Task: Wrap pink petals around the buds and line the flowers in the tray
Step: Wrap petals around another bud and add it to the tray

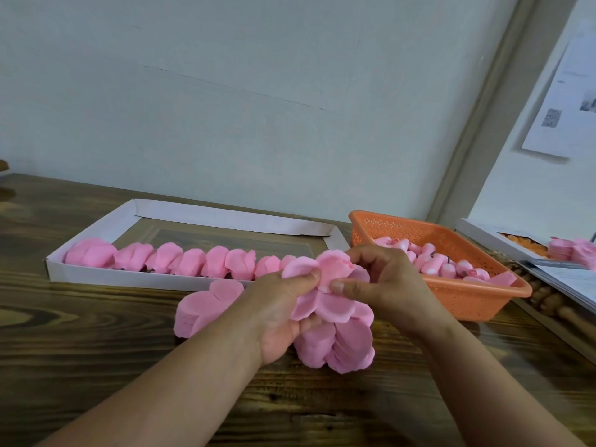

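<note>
Both hands meet over the wooden table (96,333) just below centre frame. The left hand (283,314) pinches a fan of pink petals (325,304), its thumb pressing on top and its fingers curled beneath. The right hand (383,279) pinches the same cluster from the three o'clock side, thumb and forefinger closed on a petal wrapped around a bud (346,263) whose pink tip just shows at the top. More loose petals hang below the grip in a stack (342,346) that touches the tabletop. At nine o'clock from the hands lies a second petal stack (206,304), resting on the table against the near wall of the white cardboard tray (129,277). Inside the tray a row of finished pink flowers (180,261) lines the near edge, touching side by side. At two o'clock stands an orange plastic basket (467,296) holding unwrapped buds (442,264).
</note>
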Action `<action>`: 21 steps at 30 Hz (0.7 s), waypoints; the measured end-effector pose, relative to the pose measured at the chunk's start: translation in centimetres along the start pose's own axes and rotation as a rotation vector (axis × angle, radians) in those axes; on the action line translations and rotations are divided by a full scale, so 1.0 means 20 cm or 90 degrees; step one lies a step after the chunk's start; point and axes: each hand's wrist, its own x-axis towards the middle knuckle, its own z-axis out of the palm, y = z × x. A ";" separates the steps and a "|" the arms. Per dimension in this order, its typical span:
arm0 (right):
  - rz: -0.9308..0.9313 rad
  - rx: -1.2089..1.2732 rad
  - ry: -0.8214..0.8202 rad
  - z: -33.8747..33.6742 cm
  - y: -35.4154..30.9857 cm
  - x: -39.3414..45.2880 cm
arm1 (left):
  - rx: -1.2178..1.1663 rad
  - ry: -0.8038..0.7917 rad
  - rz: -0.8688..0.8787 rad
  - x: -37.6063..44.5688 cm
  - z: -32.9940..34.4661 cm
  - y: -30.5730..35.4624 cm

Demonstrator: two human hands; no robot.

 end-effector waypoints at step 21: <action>0.001 -0.017 0.224 0.15 0.07 -0.03 | 0.278 0.182 0.171 0.03 0.00 -0.07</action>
